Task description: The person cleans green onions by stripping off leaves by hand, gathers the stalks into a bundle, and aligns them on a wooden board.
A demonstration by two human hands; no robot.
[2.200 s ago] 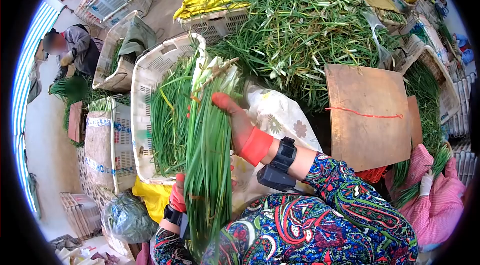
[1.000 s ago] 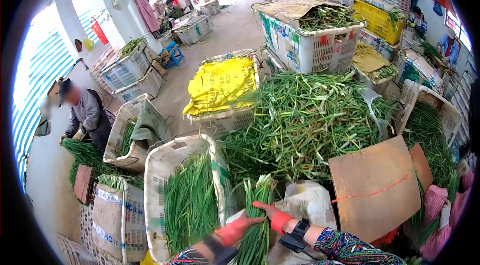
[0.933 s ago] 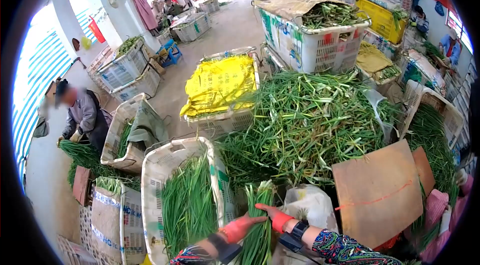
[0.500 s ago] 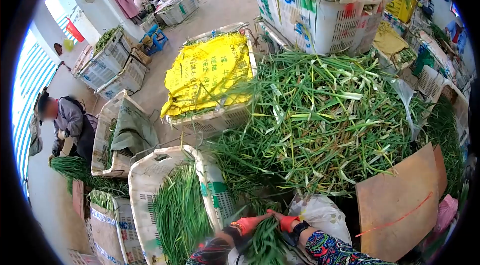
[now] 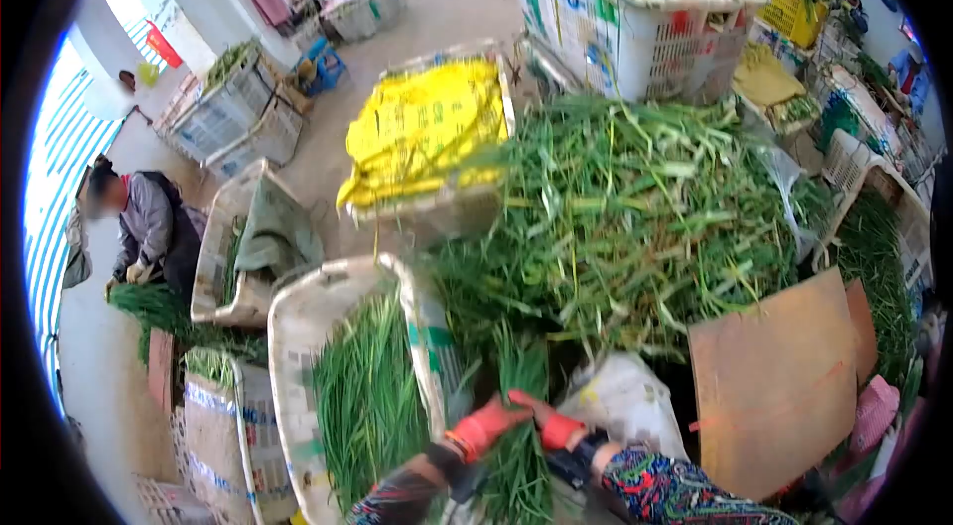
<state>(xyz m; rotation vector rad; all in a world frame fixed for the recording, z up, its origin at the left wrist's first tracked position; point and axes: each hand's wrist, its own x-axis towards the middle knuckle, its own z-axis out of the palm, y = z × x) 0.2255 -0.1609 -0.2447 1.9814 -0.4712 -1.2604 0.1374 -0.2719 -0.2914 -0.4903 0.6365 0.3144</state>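
A bunch of long green chive-like leaves lies between my two hands, reaching above and below them. My left hand, in a red glove, is closed around the bunch's left side. On the opposite side my right hand, gloved the same way, closes on it, and the fingers of both hands nearly meet over the leaves. Left of my hands stands a white plastic crate holding similar long leaves. A large loose heap of green and yellowing leaves rises in front of me.
A white plastic sack and a brown board are at my right. A crate covered by a yellow sack stands ahead, with a tall white crate behind the heap. A person handles greens at far left.
Both hands have risen slightly with the bunch, whose leaves now stretch farther above my fingers toward the heap. The whole view has shifted a little.
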